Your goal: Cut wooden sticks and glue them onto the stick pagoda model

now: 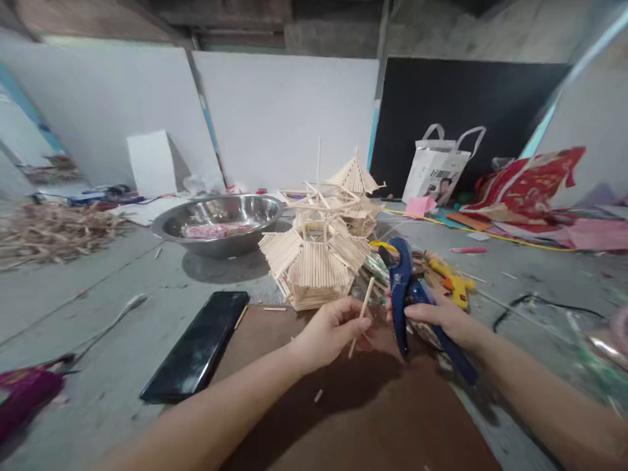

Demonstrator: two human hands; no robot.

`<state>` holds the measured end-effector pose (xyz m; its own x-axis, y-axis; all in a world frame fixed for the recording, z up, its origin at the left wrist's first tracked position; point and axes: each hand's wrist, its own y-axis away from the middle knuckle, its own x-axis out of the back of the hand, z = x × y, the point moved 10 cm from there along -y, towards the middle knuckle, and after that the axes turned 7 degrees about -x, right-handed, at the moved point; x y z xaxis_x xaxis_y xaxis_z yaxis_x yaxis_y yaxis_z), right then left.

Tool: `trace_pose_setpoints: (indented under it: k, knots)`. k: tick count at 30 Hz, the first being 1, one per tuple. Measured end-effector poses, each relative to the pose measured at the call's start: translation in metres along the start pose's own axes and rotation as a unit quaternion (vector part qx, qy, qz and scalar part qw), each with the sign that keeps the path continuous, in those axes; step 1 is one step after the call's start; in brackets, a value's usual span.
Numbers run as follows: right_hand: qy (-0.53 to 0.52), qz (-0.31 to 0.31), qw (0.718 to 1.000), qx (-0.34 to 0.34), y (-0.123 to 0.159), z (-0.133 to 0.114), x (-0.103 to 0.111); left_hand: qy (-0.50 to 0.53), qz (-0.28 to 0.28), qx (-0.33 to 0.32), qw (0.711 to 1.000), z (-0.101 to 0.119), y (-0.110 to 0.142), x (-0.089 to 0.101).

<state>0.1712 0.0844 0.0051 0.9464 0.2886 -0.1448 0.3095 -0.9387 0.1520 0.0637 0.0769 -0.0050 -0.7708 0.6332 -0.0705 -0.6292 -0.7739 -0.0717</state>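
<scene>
Between the thumb and fingers of my left hand is a thin wooden stick, tilted up to the right. My right hand grips a blue hand cutter by its handles, just right of the stick and apart from it. Beyond my left hand stands a model pavilion built of wooden sticks, with sloping roof panels. Behind it rises a second stick model with a pointed roof. Under my hands lies a brown board with a short cut stick piece on it.
A black phone overlaps the board's left edge. A steel basin stands behind it. To the right are a yellow glue gun, a black cable and a red marker. A white bag stands at the back.
</scene>
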Motion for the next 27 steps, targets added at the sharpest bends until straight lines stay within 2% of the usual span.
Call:
trace_pose_setpoints:
  k: [4, 7, 9, 12, 15, 19, 22, 24, 27]
  knots:
    - [-0.027, -0.024, 0.999, -0.032, 0.002, 0.005, -0.006, -0.053, 0.016, -0.047, 0.997, 0.011, -0.004, 0.005]
    - [-0.069, -0.054, 0.995, -0.044, 0.004, 0.006, -0.017, -0.173, 0.078, -0.139, 0.972, 0.035, 0.001, 0.015]
    - [-0.093, -0.081, 0.991, -0.05, 0.007, 0.006, -0.028, -0.208, 0.118, -0.172, 0.956, 0.046, 0.007, 0.019]
    - [-0.126, -0.109, 0.984, -0.065, 0.009, 0.007, -0.04, -0.166, 0.157, -0.17, 0.959, 0.049, 0.013, 0.022]
    - [-0.157, -0.11, 0.979, -0.066, 0.008, 0.007, -0.042, -0.137, 0.165, -0.164, 0.963, 0.048, 0.016, 0.021]
    - [-0.16, -0.103, 0.981, -0.044, 0.006, 0.005, -0.037, -0.202, 0.115, -0.199, 0.952, 0.048, 0.017, 0.014]
    - [-0.113, -0.053, 0.992, -0.01, 0.003, 0.001, -0.024, -0.278, 0.05, -0.222, 0.933, 0.048, 0.017, 0.005]
    - [-0.055, -0.012, 0.998, 0.013, 0.002, -0.004, -0.014, -0.311, -0.023, -0.223, 0.924, 0.046, 0.015, -0.006]
    - [0.052, 0.046, 0.997, 0.03, 0.003, -0.012, 0.003, -0.315, -0.176, -0.154, 0.92, 0.027, 0.014, -0.025]
